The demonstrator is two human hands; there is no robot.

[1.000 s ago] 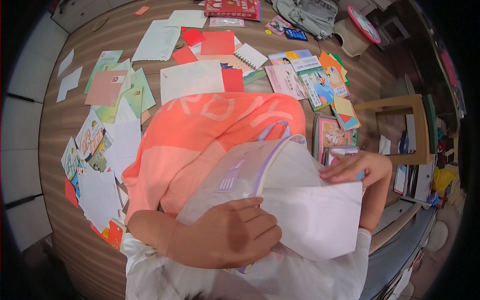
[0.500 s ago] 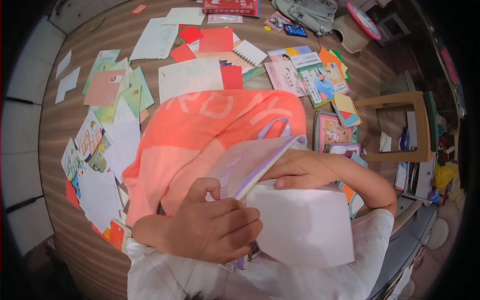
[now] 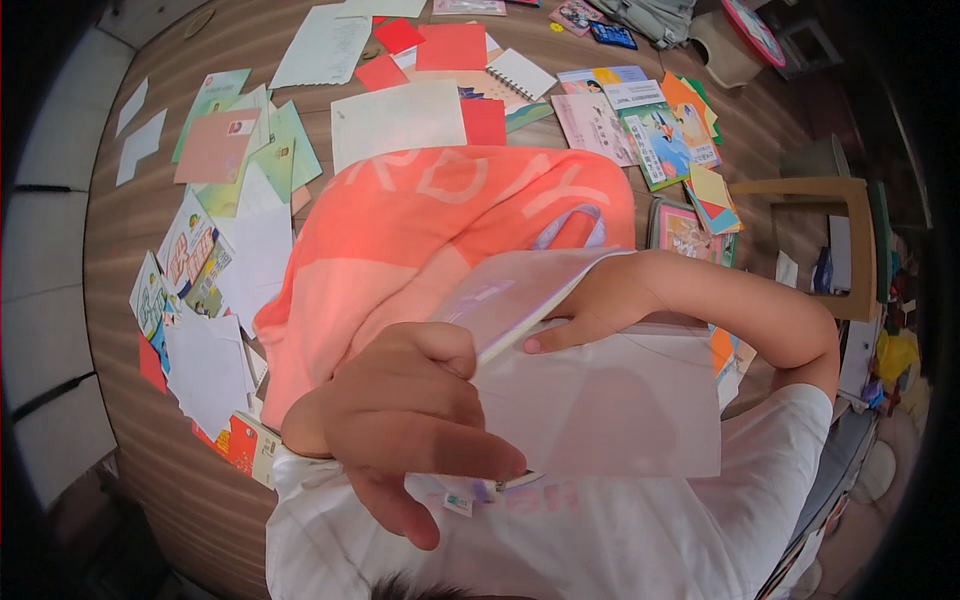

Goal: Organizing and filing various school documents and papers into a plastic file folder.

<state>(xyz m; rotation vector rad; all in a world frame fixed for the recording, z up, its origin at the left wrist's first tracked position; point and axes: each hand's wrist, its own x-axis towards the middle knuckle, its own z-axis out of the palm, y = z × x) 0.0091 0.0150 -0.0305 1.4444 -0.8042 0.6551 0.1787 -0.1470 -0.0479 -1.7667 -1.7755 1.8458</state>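
A translucent lilac zip pouch (image 3: pixel 520 282) with a purple-edged opening and a fabric loop (image 3: pixel 585 230) lies slanted across my lap. Reaching in under its raised upper panel is my right hand (image 3: pixel 600 305); its thumb stretches over a large pale sheet (image 3: pixel 620 410), while its other fingers are hidden by the panel. I cannot tell whether that sheet is part of the pouch. My left hand (image 3: pixel 410 420) hovers at the pouch's left edge. Its thumb and index finger stand spread apart with nothing between them; the remaining fingers curl near the edge. Coral cloth (image 3: pixel 400 230) with pale lettering covers my legs.
White papers (image 3: pixel 205 365), booklets (image 3: pixel 190 245) and green cards (image 3: pixel 285 150) spread over the wooden floor at left. Red cards (image 3: pixel 450 47) and a spiral notepad (image 3: pixel 522 75) lie ahead. More booklets (image 3: pixel 655 140) and a brown frame-like stand (image 3: pixel 850 245) are at right.
My left hand has gone from a loose fist to a spread thumb and index finger. The right thumb has slid farther left over the pale sheet. The whole view has shifted slightly.
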